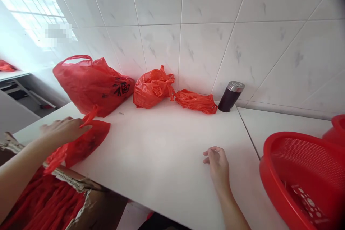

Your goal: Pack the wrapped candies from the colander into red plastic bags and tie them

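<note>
On the left, my left hand [63,128] is on a red plastic bag [88,143], with a strip of the bag rising past the thumb and first fingers. Part of the grip is hidden by the hand itself. The bag hangs across the table's front left edge, beside a torn cardboard box [99,205] filled with folded red plastic bags [51,201]. Over the right part of the white table [161,154], my right hand [217,161] has loosely bent fingers, slightly apart, and holds nothing visible.
Along the tiled wall stand a large full red bag [91,86], a knotted red bag [151,88], a bunched red bag [196,101] and a dark flask [230,97] with a silver lid. A red perforated basket [272,151] occupies the right side, with another red rim [338,124] behind it.
</note>
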